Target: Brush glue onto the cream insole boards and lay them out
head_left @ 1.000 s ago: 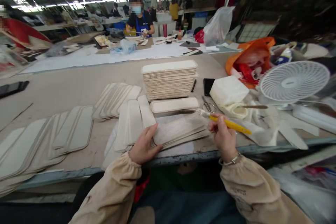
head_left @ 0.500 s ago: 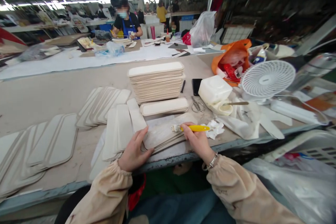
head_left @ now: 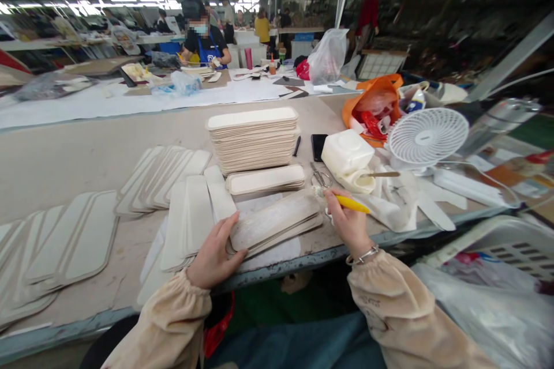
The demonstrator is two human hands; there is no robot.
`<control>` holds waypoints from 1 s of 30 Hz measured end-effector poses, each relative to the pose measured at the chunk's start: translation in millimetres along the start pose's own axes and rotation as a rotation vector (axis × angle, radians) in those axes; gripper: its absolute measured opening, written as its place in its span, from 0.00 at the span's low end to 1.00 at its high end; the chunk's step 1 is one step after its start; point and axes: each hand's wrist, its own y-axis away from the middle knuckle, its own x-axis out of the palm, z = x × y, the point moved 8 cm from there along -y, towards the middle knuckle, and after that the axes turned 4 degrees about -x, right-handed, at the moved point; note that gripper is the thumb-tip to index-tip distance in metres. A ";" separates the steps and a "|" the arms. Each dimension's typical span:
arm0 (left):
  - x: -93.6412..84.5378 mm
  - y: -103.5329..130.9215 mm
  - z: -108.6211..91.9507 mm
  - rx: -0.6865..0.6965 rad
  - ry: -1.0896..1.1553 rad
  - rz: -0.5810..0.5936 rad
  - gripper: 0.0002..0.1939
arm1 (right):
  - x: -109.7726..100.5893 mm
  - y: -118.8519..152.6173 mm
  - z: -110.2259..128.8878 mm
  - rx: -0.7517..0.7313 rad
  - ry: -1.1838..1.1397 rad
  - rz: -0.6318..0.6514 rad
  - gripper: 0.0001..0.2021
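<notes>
A yellow-handled brush (head_left: 351,203) is gripped in my right hand (head_left: 350,225). Its bristles are beyond the right end of a short stack of long, rounded panels (head_left: 277,220) at the table's front edge. The top panel looks wet and streaked. My left hand (head_left: 215,253) rests against the stack's left end, thumb and fingers spread along its corner. Just behind lies a small pile of pale panels (head_left: 266,179), and behind that a tall, neat stack (head_left: 253,138). Fanned panels (head_left: 186,216) lie to the left of my left hand.
Further left are more fanned panels (head_left: 93,233). On the right are scissors (head_left: 321,176), a phone (head_left: 319,147), a white plastic container (head_left: 347,153), a white fan (head_left: 427,135) and an orange bag (head_left: 372,106). A co-worker (head_left: 205,40) sits across the table.
My right hand has moved the brush rightward, off the top panel to beyond its right end. My left hand stays at the left end. The whole view has shifted slightly.
</notes>
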 end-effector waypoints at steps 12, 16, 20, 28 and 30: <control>-2.2 -1.7 -0.5 -0.009 -0.021 -0.014 0.38 | 66.7 52.9 69.0 -0.337 -0.148 0.478 0.10; -1.6 -1.5 0.7 -0.020 -0.018 -0.005 0.38 | 47.4 39.1 52.5 -0.278 -0.101 0.317 0.10; -2.3 -1.6 -0.4 -0.020 -0.007 0.000 0.38 | 36.0 23.3 28.6 -0.263 0.153 0.240 0.11; -1.6 -1.9 -0.4 -0.014 -0.023 0.008 0.37 | 65.8 50.1 63.3 -0.377 0.054 0.443 0.10; -1.4 -1.9 0.1 -0.015 -0.024 0.011 0.37 | 63.2 53.8 72.3 -0.390 -0.072 0.455 0.10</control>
